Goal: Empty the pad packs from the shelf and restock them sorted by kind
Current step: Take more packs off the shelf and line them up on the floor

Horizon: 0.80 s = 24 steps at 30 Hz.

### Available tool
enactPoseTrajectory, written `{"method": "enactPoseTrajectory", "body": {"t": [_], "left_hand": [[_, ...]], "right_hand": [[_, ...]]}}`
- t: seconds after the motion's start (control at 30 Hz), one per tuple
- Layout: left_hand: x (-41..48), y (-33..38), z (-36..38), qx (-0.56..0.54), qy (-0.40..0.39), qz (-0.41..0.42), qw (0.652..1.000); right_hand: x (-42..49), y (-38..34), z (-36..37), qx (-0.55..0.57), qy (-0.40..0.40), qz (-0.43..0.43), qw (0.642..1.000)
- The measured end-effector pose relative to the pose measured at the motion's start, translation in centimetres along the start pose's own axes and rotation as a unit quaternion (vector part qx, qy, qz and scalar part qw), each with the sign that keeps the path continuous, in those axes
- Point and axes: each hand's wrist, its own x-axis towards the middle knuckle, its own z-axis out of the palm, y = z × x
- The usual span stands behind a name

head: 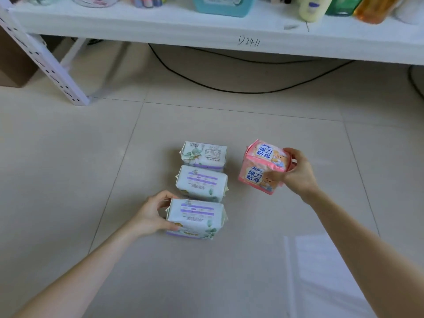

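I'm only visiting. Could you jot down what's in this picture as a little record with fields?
place: tiled floor before a white shelf
white-and-purple pad packs: three, in one row on the floor
pink pad packs: two, together, right of that row
left hand: grips the nearest white-and-purple pack
right hand: grips the pink pad packs
sorting: the two kinds lie apart

a pale beige tiled floor (68, 157) with thin grout lines fills most of the view. a thin black cable (229, 91) lies on it in a long loose curve, far back. a brown cardboard box (13, 65) stands at the far left edge. along the top, left to right, stand a teal plastic container (223, 5), a pale yellow plastic bottle (313, 8), a green bottle (341, 6) and an amber-orange bottle (374, 10), all cropped.
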Motion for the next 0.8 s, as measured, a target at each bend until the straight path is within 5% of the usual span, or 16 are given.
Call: {"method": "enactPoseTrajectory", "body": {"t": [0.4, 0.8], "left_hand": [[1.2, -2.9, 0.6, 0.031, 0.072, 0.048, 0.996], [1.0, -3.0, 0.5, 0.038, 0.064, 0.055, 0.996]], "right_hand": [[4.1, 3.2, 3.3, -0.031, -0.069, -0.023, 0.997], [5.7, 2.4, 3.5, -0.072, -0.087, -0.031, 0.993]]}}
